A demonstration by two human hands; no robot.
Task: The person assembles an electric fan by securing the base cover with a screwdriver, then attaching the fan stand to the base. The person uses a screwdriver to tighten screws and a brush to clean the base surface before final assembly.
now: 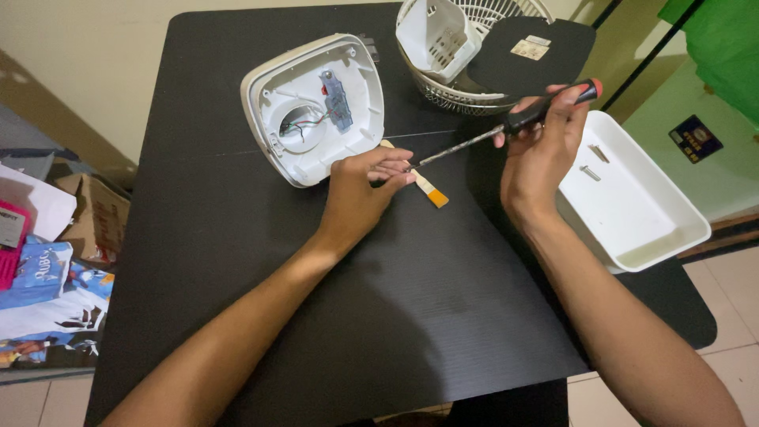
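Note:
My right hand (544, 146) grips the black handle of a screwdriver (506, 126) with a red end cap, its metal shaft slanting down to the left. My left hand (365, 186) has its fingers closed around the shaft's tip; anything small between the fingers is hidden. A thin flat strip with an orange end (431, 191) lies on the black table (237, 237) just under the left hand. Just beyond the left hand sits an open white plastic fan base (315, 107), showing wires and a small grey circuit part inside.
A white rectangular tray (632, 198) with two screws stands at the right. At the back are a wire fan grille (466, 87), a white housing part (435, 35) and a black plate (530, 55). Boxes and packets (47, 261) lie on the floor at left.

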